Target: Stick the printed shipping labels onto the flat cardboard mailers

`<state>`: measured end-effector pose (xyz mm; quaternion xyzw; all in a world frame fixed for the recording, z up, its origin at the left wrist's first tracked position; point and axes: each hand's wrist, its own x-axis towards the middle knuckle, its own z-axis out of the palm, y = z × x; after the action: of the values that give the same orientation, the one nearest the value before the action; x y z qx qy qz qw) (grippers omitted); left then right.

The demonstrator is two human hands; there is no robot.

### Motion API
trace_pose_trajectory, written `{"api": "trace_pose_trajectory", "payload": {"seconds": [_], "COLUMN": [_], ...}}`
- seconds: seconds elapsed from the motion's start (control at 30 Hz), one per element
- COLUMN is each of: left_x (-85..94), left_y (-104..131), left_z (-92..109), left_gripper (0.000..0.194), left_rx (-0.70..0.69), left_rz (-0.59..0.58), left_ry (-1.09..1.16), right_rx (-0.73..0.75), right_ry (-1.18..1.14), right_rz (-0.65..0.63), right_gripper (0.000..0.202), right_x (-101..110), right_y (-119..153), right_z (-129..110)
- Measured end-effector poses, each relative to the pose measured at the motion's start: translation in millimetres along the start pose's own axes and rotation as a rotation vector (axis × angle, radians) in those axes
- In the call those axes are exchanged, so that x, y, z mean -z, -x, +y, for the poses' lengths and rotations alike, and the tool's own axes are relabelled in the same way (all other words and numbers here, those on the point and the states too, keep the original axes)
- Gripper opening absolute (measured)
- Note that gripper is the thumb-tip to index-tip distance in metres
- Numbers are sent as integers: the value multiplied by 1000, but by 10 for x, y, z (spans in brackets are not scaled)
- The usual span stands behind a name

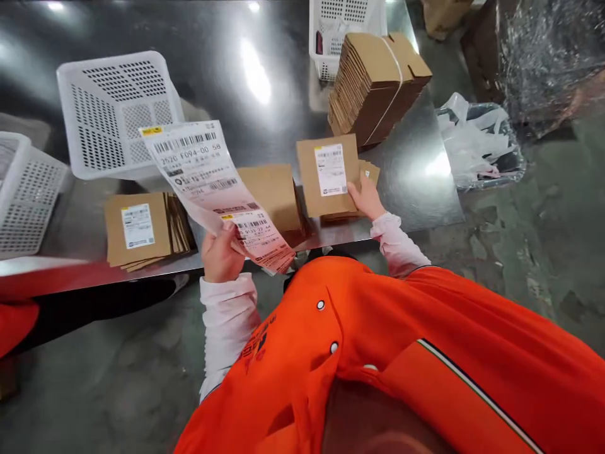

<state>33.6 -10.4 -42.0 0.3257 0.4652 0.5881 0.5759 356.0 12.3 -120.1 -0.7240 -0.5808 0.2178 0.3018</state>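
Observation:
My left hand is closed on a strip of printed shipping labels, which hangs over the table's front edge. In my right hand is the lower right corner of a flat brown cardboard mailer with a white label on it. Under and behind that mailer lie more brown pieces. Between my hands sits a stack of plain brown mailers, partly covered by the label strip. Left of the strip, a stack of labelled mailers rests near the edge.
White plastic baskets stand at the left, back left and back right. A strapped cardboard bundle is on the metal table. A bin of plastic bags is right. Another person's orange clothing shows at left.

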Motion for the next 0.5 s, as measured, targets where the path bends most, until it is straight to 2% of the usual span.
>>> {"api": "trace_pose_trajectory", "payload": {"seconds": [0.07,0.13,0.2,0.23,0.3,0.4,0.5], "left_x": [46,87,113,119,123,125,114], "left_y": [113,209,277,297,308,270,239], "left_z": [-73,-166,-230,-244,-249,-257,-325], "left_gripper": [43,49,55,56,59,55,41], "left_rx": [46,147,254,280,224,25,-12], "left_rz": [15,-50,-194,-258,-284,-84,42], "left_ry": [-57,-197,-388,-458,-477,-330,-284], "right_rx": [-22,108,241,254,202,153,210], "right_ry": [-39,-261,-546,-667,-806,-747,-616], "right_rz": [-114,-366,-577,-614,-597,-588,-552], "right_gripper": [93,105,97,87,69,64,67], "right_x": [76,0,-174,-273,-451,-600,-586], "right_y": [48,190,400,516,724,855,717], "right_z": [-89,-367,-712,-867,-1085,-1198,-1249]}}
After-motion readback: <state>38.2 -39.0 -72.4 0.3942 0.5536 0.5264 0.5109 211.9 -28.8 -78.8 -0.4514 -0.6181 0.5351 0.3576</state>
